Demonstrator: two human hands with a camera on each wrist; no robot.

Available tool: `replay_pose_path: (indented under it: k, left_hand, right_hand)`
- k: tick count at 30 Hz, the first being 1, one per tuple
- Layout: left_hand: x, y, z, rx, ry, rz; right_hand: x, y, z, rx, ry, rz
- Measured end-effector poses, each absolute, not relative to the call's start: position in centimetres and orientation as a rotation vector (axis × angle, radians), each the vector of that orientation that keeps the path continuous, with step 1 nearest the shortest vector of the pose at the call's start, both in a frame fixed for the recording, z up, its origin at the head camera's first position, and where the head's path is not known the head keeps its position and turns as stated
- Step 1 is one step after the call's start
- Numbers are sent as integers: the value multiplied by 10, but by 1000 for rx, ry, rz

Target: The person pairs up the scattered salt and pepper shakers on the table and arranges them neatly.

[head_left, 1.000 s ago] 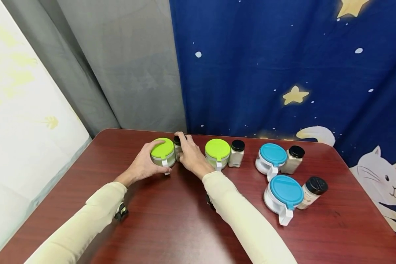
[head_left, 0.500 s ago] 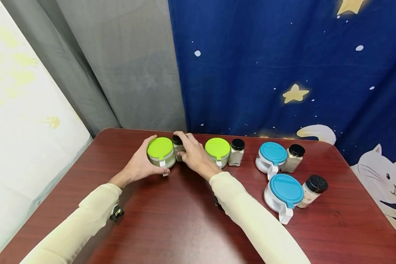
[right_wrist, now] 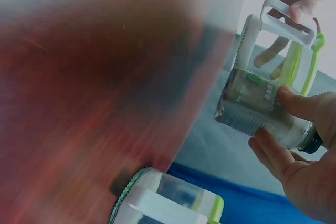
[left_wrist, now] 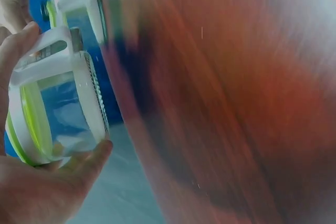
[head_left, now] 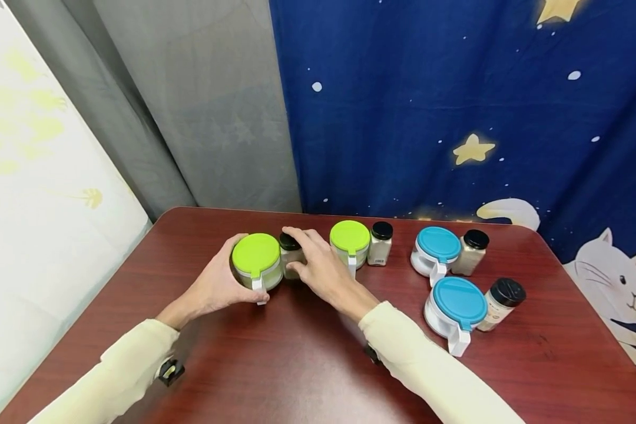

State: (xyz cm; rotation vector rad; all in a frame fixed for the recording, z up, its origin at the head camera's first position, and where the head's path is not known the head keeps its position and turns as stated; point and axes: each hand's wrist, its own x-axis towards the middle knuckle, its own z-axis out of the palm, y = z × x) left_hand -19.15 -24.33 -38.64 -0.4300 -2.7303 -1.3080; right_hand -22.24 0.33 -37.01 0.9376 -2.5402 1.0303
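Observation:
My left hand (head_left: 212, 285) grips a seasoning jar with a lime-green lid (head_left: 256, 253) and a white handle (left_wrist: 47, 51), thumb against the handle. Close beside it on the right, my right hand (head_left: 325, 265) holds a clear spice bottle with a black cap (right_wrist: 257, 103) between thumb and fingers; in the head view the hand partly covers it. Both wrist views suggest that jar and bottle are raised a little off the table. A second green-lidded jar (head_left: 350, 237) stands just behind my right hand, with another black-capped bottle (head_left: 380, 244) at its right side.
On the right of the reddish-brown table (head_left: 297, 353), two blue-lidded jars (head_left: 439, 244) stand one in front of the other. A pale spice bottle (head_left: 469, 253) and a black-capped shaker (head_left: 500, 303) stand beside them. Grey and blue curtains (head_left: 376, 118) hang behind the far edge.
Both hands have moved toward me and slightly left, bringing the green-lidded jar and the spice bottle with them. The other jars and bottles have stayed put.

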Motion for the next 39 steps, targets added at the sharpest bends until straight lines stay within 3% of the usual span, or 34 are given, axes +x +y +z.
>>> replay_pose_path:
  k: [14,26,39]
  left_hand:
    - [-126,-185,-387,-545,-2676,-1435]
    - [-151,-108,-408,-595,-2760,-1395]
    - [-155,-97,-411,-665,-2817,-1376]
  right_hand:
    - [-145,66,-374,909,-2486,1036]
    - [-141,130,-396,671,-2551,943]
    - [-142,136,-407,673,-2549,829]
